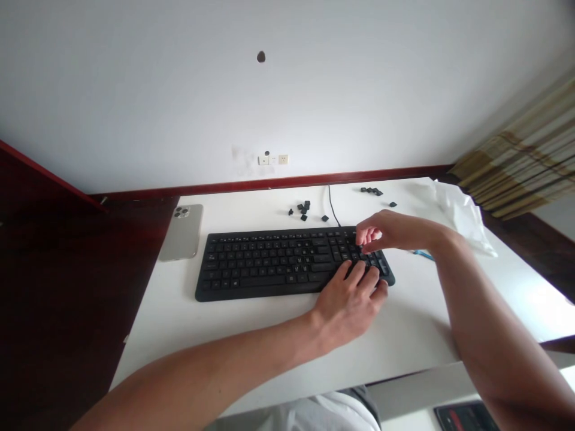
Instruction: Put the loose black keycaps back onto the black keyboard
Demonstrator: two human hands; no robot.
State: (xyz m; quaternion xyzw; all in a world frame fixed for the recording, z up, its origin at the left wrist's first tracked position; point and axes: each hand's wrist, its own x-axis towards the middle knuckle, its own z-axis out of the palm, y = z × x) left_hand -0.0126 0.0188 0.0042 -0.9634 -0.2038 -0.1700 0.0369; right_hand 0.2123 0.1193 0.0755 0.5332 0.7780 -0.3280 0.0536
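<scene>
A black keyboard lies across the white table. My left hand rests on the keyboard's right front corner, fingers spread flat over the number pad. Just above it, my right hand hovers over the same number pad with its fingertips pinched together at the keys; whether a keycap is in the pinch is hidden. Loose black keycaps lie behind the keyboard, and another small cluster of keycaps sits further back right.
A phone lies face down at the table's left edge. The keyboard cable runs to the back. A white plastic bag sits at the right. A blue tool peeks out under my right forearm. A dark wooden surface borders the left.
</scene>
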